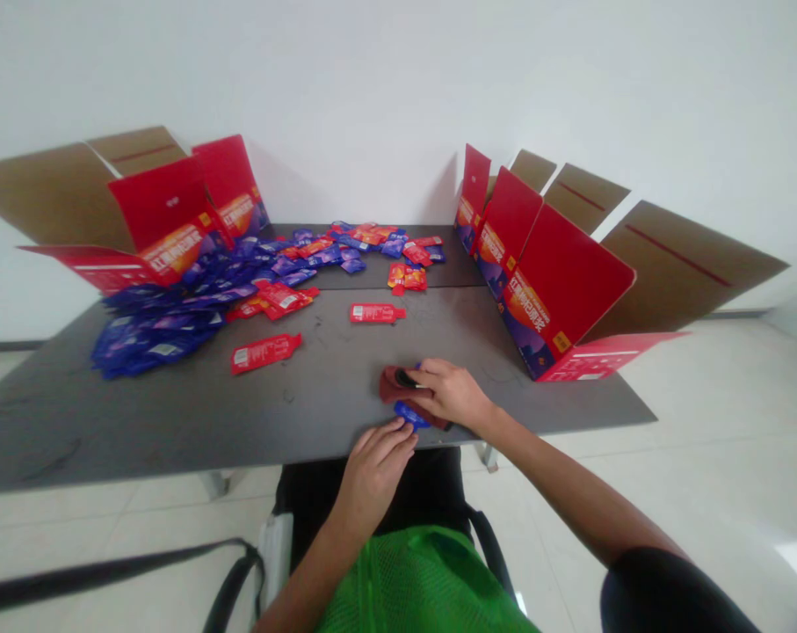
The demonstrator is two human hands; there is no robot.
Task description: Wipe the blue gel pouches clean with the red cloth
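Near the table's front edge, my right hand (452,392) is closed on a reddish-brown cloth (393,387), bunched on the tabletop. A small black piece (406,379) shows at my right fingertips; what it is I cannot make out. A blue pouch (411,414) lies flat, partly under the cloth and my right hand. My left hand (380,457) has its fingers stretched out, the tips resting on the near end of that blue pouch. Farther in lie two single red pouches, one (376,313) ahead of the cloth and another (266,353) to the left.
A heap of blue pouches (167,330) spreads over the table's left side. Mixed red and blue pouches (345,246) lie along the back. Open red cartons stand at the left (174,215) and right (536,290), flaps sticking out. A wall (372,105) rises behind.
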